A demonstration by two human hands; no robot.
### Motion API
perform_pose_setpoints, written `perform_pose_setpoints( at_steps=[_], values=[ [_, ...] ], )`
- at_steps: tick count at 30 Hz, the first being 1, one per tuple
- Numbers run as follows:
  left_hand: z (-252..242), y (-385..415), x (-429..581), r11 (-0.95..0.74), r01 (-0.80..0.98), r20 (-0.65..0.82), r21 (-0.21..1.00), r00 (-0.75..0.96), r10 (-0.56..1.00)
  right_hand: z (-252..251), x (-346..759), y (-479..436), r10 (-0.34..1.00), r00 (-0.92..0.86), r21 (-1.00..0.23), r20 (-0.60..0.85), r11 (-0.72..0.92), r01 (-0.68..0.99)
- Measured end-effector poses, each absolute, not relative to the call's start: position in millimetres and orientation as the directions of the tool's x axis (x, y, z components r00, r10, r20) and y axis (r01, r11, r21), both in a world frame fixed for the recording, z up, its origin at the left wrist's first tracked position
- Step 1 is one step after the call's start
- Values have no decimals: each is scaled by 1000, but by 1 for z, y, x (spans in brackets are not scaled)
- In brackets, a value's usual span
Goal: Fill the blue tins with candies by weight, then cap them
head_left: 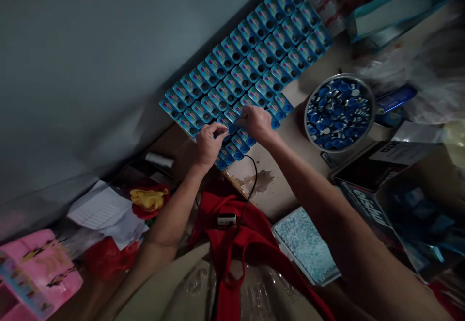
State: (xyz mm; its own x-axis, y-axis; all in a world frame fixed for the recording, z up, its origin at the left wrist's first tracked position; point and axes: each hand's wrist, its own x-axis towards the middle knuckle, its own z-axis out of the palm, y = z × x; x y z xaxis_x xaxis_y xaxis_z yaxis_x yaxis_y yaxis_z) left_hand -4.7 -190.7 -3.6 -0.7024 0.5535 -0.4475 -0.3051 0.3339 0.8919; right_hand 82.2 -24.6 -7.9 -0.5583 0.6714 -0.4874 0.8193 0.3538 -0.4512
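My left hand (pixel 209 145) is closed in a pinch over the front of the rows, thumb and forefinger nearly together at the edge of a small blue piece (pixel 233 129). From the other side my right hand (pixel 256 121) has its fingers curled down onto that same piece, which they partly cover. Beneath and around both hands lie blue printed rectangular cases (pixel 232 86) in slanting, close-packed rows, most with a dark round spot at one end. Several cases nearest me (pixel 238 147) show a blue disc there instead. What exactly the fingertips grip is too small to make out.
Right of the rows stands a round metal bowl (pixel 369 122) full of small blue and silvery round pieces. A clear tray of pale blue bits (pixel 305 246) sits near my right forearm, beside open cardboard boxes (pixel 378 214). A black cable (pixel 255 170) crosses the table edge; a wall rises at left.
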Motion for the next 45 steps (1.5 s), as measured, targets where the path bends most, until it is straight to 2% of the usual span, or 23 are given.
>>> perform_pose_setpoints(
  at_steps=[2,4,6,7,10,12,14,16,18,20,22,23,25,28,33,35,38,41,43,45],
  values=[
    [-5,-192,0,344,-247,-417,906,-665,620,-4,99,-38,605,-578,-613,-548,180,769],
    [-7,-192,6,344,-209,-398,915,-595,698,-3,115,-50,472,-590,-720,-655,-156,676],
    [-7,-191,14,338,-190,-386,922,-532,753,-4,129,-57,347,-586,-678,-732,-459,575],
    [-5,-190,18,333,-192,-383,923,-524,761,-4,134,-58,313,-579,-641,-753,-547,539],
    [-1,-186,31,312,-241,-395,919,-572,719,-6,141,-53,294,-548,-590,-783,-633,501],
    [-1,-181,37,274,-327,-425,904,-638,642,-7,139,-46,377,-503,-620,-778,-592,515],
    [-4,-175,36,183,-494,-512,850,-696,503,-7,135,-36,505,-444,-671,-740,-515,533],
    [-10,-169,27,46,-691,-653,722,-657,377,-8,128,-27,630,-391,-720,-671,-427,548],
    [-14,-165,13,-65,-835,-771,546,-531,352,-8,120,-18,748,-367,-727,-552,-217,652],
    [-14,-164,-3,-100,-912,-823,397,-402,402,-9,111,-12,805,-415,-588,-424,104,802],
    [-11,-165,-15,-85,-945,-828,315,-317,463,-11,102,-7,788,-477,-354,-390,350,867],
    [-9,-166,-19,-67,-953,-822,297,-290,490,-13,97,-4,775,-482,-270,-408,402,875],
    [-7,-168,-26,-35,-957,-807,287,-261,530,-19,88,3,768,-452,-176,-455,420,890],
    [-9,-170,-33,-17,-959,-789,283,-243,565,-28,79,15,767,-396,-152,-505,373,915],
    [-14,-170,-36,1,-960,-785,281,-230,575,-27,79,20,749,-454,-206,-482,407,890],
    [-14,-171,-34,0,-959,-786,284,-233,573,-22,84,11,732,-516,-267,-445,442,856],
    [-16,-171,-29,-7,-957,-786,291,-243,569,-15,93,-11,668,-676,-522,-310,475,709],
    [-21,-169,-19,1,-953,-801,303,-254,542,-17,103,-39,593,-786,-775,-175,410,482],
    [-23,-168,-10,16,-952,-815,306,-253,521,-23,111,-53,605,-782,-851,-148,325,413],
    [-25,-167,-1,36,-954,-829,299,-240,506,-31,121,-63,672,-724,-881,-157,236,409]
  ],
)
